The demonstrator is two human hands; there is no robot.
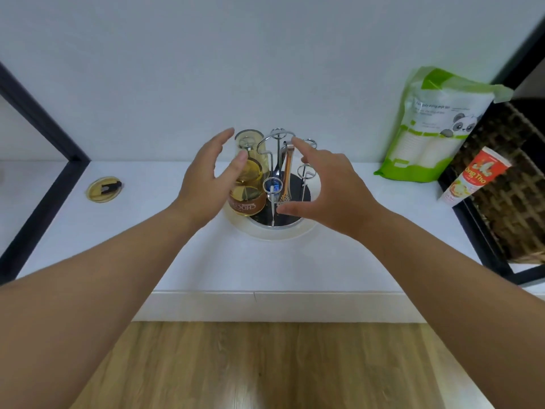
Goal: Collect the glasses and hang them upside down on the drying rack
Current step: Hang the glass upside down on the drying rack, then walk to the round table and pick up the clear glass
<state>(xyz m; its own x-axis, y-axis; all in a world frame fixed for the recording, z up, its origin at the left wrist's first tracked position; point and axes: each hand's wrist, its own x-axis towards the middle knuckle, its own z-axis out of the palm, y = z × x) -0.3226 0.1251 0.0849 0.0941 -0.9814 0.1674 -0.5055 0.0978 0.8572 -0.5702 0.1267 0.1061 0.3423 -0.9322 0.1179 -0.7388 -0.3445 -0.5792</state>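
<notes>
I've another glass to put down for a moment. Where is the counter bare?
Bare: between the lid and the rack, and between rack and green bag. Crowded: the rack, both hands around it.

Rack prongs (305, 172) beside glass (250, 184).

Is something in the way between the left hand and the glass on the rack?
No, nothing visible. The left hand is open right beside the upside-down glass hanging on the drying rack. The tongs hang further right, nearer the right hand.
</notes>
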